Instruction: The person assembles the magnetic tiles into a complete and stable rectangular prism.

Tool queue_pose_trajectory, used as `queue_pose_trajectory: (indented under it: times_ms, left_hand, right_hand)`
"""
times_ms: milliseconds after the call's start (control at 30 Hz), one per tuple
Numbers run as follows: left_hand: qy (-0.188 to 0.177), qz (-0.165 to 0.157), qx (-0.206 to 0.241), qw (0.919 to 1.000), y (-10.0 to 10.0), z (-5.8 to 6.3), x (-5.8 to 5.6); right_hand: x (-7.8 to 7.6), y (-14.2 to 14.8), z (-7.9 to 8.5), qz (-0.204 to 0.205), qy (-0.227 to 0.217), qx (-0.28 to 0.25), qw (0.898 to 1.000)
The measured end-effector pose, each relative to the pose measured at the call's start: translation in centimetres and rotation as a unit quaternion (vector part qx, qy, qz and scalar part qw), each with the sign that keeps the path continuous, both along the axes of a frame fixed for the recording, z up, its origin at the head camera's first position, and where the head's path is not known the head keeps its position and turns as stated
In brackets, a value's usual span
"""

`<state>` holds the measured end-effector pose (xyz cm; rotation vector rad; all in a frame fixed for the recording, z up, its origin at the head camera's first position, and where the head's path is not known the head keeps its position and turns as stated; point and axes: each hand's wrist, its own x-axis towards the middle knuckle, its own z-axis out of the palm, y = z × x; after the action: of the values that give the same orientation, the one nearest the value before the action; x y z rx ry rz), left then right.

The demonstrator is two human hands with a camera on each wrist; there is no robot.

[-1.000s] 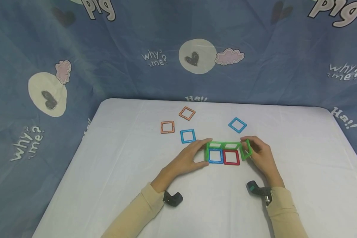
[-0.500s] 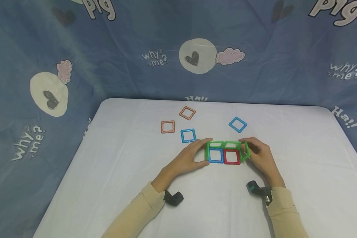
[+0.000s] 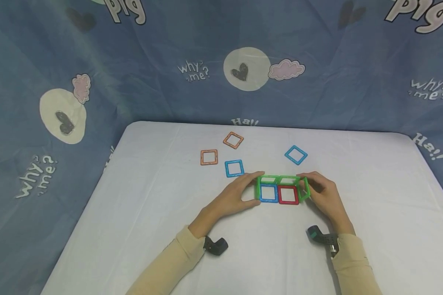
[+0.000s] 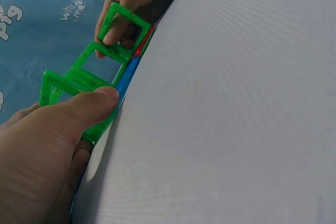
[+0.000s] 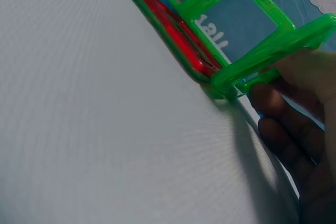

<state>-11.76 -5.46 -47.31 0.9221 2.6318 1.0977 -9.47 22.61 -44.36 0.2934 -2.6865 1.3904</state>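
Blue (image 3: 269, 201) and red (image 3: 289, 203) square magnetic tiles lie side by side on the white table. Two green magnetic tiles (image 3: 279, 180) stand along their far edge. My left hand (image 3: 230, 198) grips the green left-end tile (image 3: 257, 191), thumb at the front and fingers behind. My right hand (image 3: 326, 196) holds the green right-end tile (image 5: 278, 48), which leans outward beside the red tile. In the right wrist view its lower edge meets the red tile's end. Part of the right fingers is hidden behind that tile.
Two loose orange tiles (image 3: 209, 164) (image 3: 239, 144) lie at the back left. One loose blue tile (image 3: 234, 175) is just beyond my left fingertips, another blue tile (image 3: 289, 159) beyond my right hand. A patterned blue cloth (image 3: 169, 98) rises behind the table (image 3: 151, 172).
The right-end green tile has shifted slightly left, up against the red tile's side, with my right hand on it. My left hand keeps its hold.
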Motion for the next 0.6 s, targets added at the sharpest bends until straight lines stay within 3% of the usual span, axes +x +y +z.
queue_pose_trajectory:
  times_ms: [233,467,600]
  left_hand:
    - [0.007,-0.004,0.002,1.0000,0.1,0.0,-0.1]
    - [0.006,0.000,-0.003,1.0000,0.1,0.1,0.0]
    - [0.004,0.000,-0.004,1.0000,0.0,0.1,0.0]
  right_hand:
    - [0.0,0.2,-0.1,0.002,-0.013,-0.006,1.000]
    - [-1.3,1.3,-3.2,0.002,-0.002,-0.008,1.000]
    - [-1.4,1.3,-3.5,-0.002,0.012,0.004,1.000]
